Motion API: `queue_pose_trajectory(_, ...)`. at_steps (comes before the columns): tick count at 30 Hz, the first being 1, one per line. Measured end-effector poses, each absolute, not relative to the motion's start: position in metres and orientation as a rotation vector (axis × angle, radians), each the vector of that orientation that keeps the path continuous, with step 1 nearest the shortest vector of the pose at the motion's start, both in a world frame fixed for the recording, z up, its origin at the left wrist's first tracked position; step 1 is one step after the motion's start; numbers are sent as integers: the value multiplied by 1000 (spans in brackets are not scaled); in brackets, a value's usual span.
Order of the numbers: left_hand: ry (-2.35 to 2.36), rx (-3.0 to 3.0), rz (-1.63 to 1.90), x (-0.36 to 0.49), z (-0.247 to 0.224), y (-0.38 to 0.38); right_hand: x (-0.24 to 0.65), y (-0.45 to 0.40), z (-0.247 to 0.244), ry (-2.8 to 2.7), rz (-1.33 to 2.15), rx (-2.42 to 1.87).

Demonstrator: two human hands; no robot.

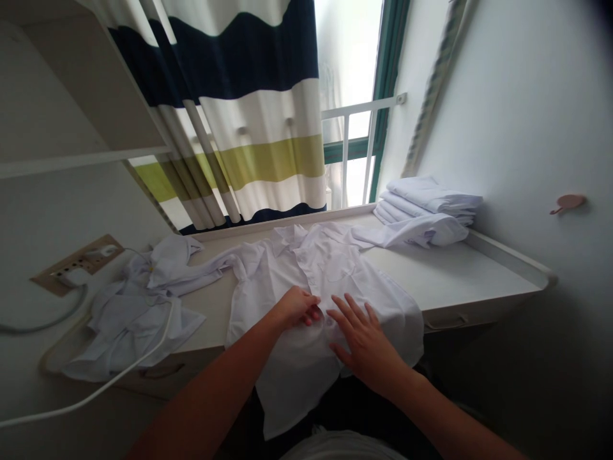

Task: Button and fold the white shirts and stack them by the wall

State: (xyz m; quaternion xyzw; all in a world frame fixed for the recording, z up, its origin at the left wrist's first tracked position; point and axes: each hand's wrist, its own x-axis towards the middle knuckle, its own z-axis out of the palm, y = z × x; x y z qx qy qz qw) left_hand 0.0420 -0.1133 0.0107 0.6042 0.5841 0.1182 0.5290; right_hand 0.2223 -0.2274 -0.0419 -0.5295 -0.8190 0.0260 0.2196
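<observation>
White shirt (318,271) lies partly hidden by hands (360,338).

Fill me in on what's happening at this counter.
A person has a white shirt spread, collar away from them, on the counter, its hem hanging over the near edge. The left hand appears to pinch the front opening; the right hand lies with fingers spread beside it. A stack of folded white cloth sits far right, rumpled white cloth at left.
</observation>
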Motion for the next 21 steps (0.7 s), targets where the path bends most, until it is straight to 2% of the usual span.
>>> queue_pose_trajectory(5,1579,1910,382,22,16,-90,230,-229,-47,-2388,122,-1434)
queue_pose_trajectory(10,1609,2247,549,1,17,-49,229,-217,-25,-2480,278,-1412)
queue_pose_trajectory(17,1428,2508,240,-24,-15,-8,238,-173,28,-2434,710,-1269)
queue_pose_trajectory(21,1361,2488,538,-46,-2,15,255,-102,41,-2313,748,-1252)
